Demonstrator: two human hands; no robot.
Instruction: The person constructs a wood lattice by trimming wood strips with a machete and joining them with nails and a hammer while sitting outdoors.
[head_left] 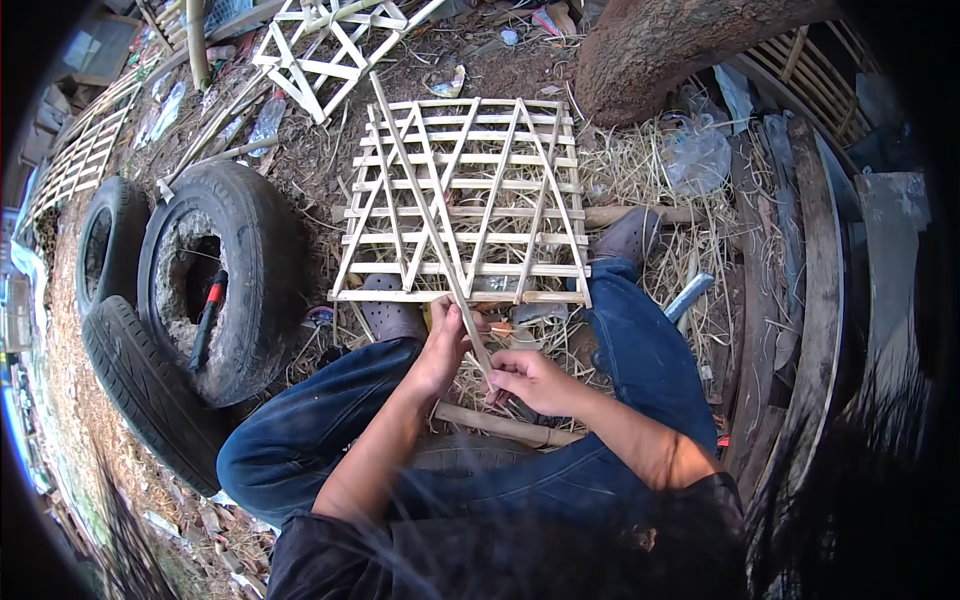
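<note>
Both hands hold one long, thin bamboo strip (476, 340) slanting up and away to the left. My left hand (443, 350) has its fingers wrapped round it near the front edge of a bamboo lattice panel (400, 296). Closer to my body, my right hand (528, 382) pinches the strip's near end between thumb and fingers. The strip's far part lies over the panel and reaches past its far edge. Horizontal slats crossed by slanting, zigzag strips make up the panel, which lies in front of me between my feet.
On the left are several old tires (258, 260), one with a black and red tool (208, 325) in its hole. Another bamboo frame (330, 60) lies at the far left. A tree trunk (660, 50) stands far right, near wooden planks (815, 280). A bamboo pole (510, 427) lies before me.
</note>
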